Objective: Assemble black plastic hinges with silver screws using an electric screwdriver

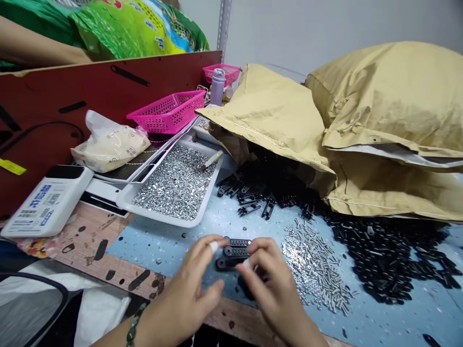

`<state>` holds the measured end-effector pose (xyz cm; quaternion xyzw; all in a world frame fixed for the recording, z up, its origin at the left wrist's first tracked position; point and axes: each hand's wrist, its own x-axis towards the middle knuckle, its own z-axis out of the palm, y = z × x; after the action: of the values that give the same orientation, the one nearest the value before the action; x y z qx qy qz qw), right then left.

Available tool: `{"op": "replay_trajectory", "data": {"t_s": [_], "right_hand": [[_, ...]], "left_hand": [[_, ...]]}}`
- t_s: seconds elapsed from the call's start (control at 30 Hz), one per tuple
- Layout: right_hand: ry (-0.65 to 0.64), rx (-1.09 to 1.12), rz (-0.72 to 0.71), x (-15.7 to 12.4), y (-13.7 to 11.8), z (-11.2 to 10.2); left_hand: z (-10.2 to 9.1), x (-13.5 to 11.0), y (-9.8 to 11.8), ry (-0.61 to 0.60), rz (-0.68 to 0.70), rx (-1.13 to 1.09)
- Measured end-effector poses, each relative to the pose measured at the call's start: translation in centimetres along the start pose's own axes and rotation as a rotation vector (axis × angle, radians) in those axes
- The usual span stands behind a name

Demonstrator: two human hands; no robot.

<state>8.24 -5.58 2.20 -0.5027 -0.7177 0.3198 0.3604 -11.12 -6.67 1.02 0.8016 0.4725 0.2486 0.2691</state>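
Side by side on the blue work surface (162, 250) lie several long black plastic parts (237, 251), two with a lattice pattern. My left hand (191, 284) has its fingers spread, a fingertip touching the left end of these parts and the thumb apart. My right hand (277, 284) curls its fingers round a black plastic part at the row's right end; the fingers partly hide it. White wrapping covers a fingertip on each hand. Just right of my right hand is a heap of small metal pins (323, 270) mixed with washer-like rings (298, 255).
A white tray (193, 222) of small metal pieces stands left, a brush-like tool (211, 160) in it. Black parts (379, 260) pile at right beneath paper sacks (278, 106). Behind are a pink basket (170, 120), a bottle (217, 86) and a red partition (97, 96); someone's arm (39, 46) reaches beyond it.
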Motion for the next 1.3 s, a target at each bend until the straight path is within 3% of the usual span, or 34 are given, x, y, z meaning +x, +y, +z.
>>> {"op": "replay_trajectory", "data": {"t_s": [0.07,0.17,0.43,0.6,0.87,1.07,1.17,1.3], "right_hand": [[0.042,0.089,0.196,0.7,1.4,-0.4],[-0.016,0.172,0.382,1.8,3.5,-0.6],[-0.101,0.225,0.469,2.0,4.9,-0.3],[-0.093,0.143,0.439,1.9,4.8,-0.3],[-0.047,-0.073,0.341,1.7,5.2,0.1],[-0.008,-0.473,0.265,1.7,5.0,-0.5],[0.101,-0.578,0.171,0.1,5.2,-1.8],[0.220,-0.467,-0.018,-3.9,6.4,-2.0]], "left_hand": [[0.3,-0.2,-0.6,0.039,0.015,0.096],[0.9,-0.3,-1.3,-0.011,0.165,0.279],[1.6,-0.2,-1.3,-0.026,0.246,0.398],[1.7,-0.3,-1.3,-0.069,0.240,0.429],[2.5,-0.1,-1.2,-0.029,0.232,0.431],[3.4,0.3,-0.8,0.100,0.200,0.401],[3.3,0.2,-0.5,0.089,0.180,0.377],[3.6,-0.1,0.0,0.005,0.169,0.323]]}}
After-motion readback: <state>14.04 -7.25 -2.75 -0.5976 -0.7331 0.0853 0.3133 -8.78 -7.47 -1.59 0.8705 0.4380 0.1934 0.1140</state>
